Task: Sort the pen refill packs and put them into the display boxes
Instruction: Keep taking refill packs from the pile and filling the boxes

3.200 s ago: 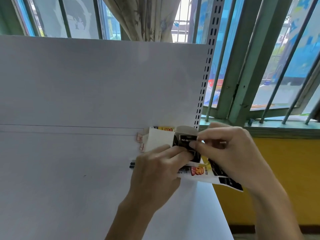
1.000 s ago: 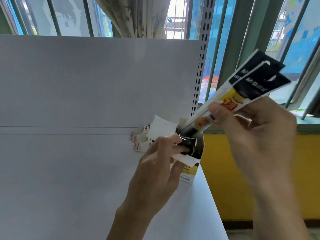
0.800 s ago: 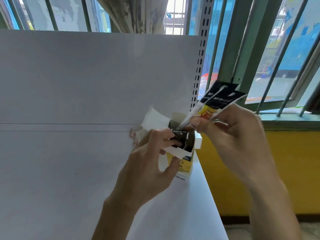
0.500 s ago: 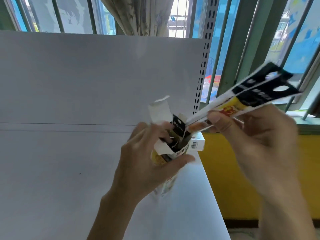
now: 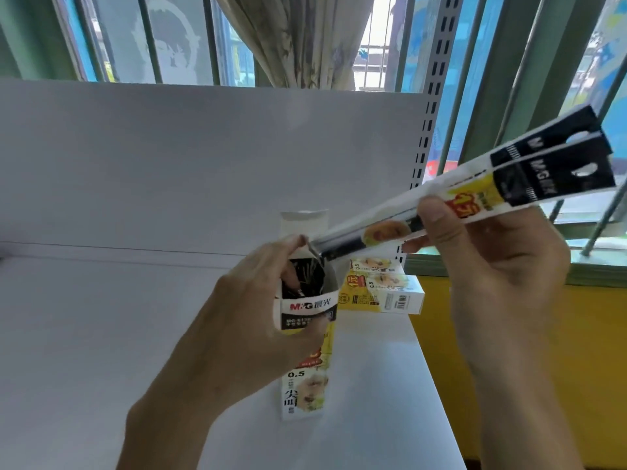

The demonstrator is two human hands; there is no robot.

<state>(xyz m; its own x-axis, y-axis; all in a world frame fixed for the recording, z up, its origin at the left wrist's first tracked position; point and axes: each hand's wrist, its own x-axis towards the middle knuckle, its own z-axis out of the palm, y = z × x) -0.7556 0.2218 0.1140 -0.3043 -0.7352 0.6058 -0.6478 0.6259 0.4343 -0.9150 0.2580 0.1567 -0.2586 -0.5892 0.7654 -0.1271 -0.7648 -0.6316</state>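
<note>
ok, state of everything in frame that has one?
display box, upright, top flap open.
refill packs, two together, tilted, lower ends at the box mouth.
second box, lying on its side on the shelf.
left hand, grips the display box.
right hand, pinches the refill packs.

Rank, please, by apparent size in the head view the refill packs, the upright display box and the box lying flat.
1. refill packs, though nearest the camera
2. upright display box
3. box lying flat, farther back

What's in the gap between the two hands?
In the head view, the refill packs in the right hand slant across it, lower ends at the mouth of the display box the left hand holds. A second box lies on the shelf behind.
</note>
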